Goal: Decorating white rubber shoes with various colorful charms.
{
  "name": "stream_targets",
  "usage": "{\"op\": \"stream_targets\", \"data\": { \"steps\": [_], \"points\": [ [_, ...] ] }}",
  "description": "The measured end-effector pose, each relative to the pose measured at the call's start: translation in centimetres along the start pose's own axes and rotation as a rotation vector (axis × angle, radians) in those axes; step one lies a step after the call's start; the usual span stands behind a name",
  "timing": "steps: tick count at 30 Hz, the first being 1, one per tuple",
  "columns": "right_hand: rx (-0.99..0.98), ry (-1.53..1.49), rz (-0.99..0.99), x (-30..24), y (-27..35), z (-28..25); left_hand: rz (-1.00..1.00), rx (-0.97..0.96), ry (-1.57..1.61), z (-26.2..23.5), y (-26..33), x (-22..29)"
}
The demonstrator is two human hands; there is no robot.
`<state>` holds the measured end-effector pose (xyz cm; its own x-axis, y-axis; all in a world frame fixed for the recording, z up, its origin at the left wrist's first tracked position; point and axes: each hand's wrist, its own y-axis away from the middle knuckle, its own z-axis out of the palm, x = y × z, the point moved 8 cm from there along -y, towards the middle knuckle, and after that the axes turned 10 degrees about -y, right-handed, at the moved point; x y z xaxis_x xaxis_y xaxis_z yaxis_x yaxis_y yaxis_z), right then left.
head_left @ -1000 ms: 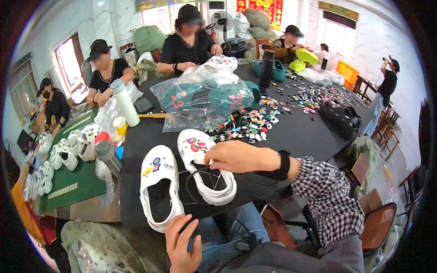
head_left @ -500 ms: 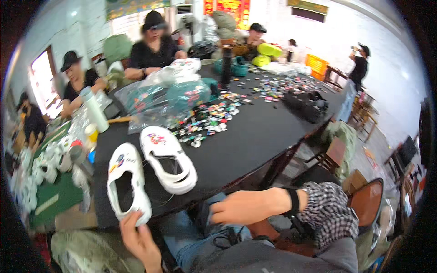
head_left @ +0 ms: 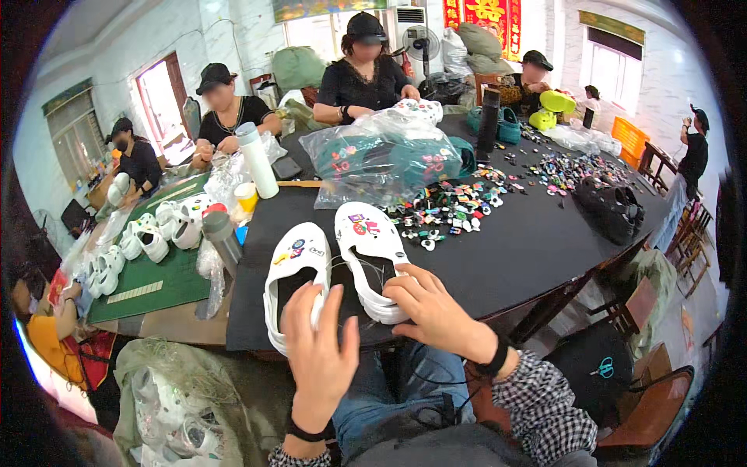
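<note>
- Two white clogs w/ charms lie side by side at near edge of black table (head_left: 545, 257).
- L hand (head_left: 317, 354): fingers spread, not gripping, tips over heel of left clog (head_left: 296, 272).
- R hand (head_left: 432, 307): fingers loosely curled, touching heel rim of right clog (head_left: 372, 253); no full clamp.
- Charm pile (head_left: 459, 206) further right, mid-table.
</note>
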<state>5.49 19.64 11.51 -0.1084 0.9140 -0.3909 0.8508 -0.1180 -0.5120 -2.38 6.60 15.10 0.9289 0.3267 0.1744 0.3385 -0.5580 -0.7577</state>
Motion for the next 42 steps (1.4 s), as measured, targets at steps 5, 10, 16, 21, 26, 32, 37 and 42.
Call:
{"op": "stream_targets", "data": {
  "steps": [5, 10, 16, 21, 26, 32, 37, 42],
  "points": [
    [0.136, -0.017, 0.029, -0.2, 0.8, 1.6, 0.072, -0.132, -0.179, 0.5, 2.0, -4.0],
    [0.101, 0.067, 0.003, -3.3, 2.6, 2.1, 0.044, -0.117, -0.096, 0.2, 3.4, -2.7],
    [0.051, 0.001, -0.005, -6.3, 5.1, 3.2, 0.087, -0.195, 0.077, -1.4, 7.7, 0.7],
    [0.088, 0.005, 0.010, -5.4, 6.4, 4.6, 0.116, -0.149, 0.085, -0.7, 7.5, -0.2],
    [0.087, -0.055, 0.034, -5.1, 6.7, 4.9, 0.073, -0.262, 0.179, -1.0, 6.1, -1.8],
    [0.064, -0.049, 0.025, -5.0, 7.1, 5.4, -0.362, -0.205, 0.480, 0.1, 7.1, -4.5],
    [0.053, -0.093, 0.027, -4.8, 7.3, 5.2, -0.229, -0.177, 0.256, -0.5, 6.3, -2.0],
    [0.040, -0.095, 0.023, -4.5, 7.6, 5.3, -0.256, -0.179, 0.344, 0.5, 8.3, -2.3]
  ]
}}
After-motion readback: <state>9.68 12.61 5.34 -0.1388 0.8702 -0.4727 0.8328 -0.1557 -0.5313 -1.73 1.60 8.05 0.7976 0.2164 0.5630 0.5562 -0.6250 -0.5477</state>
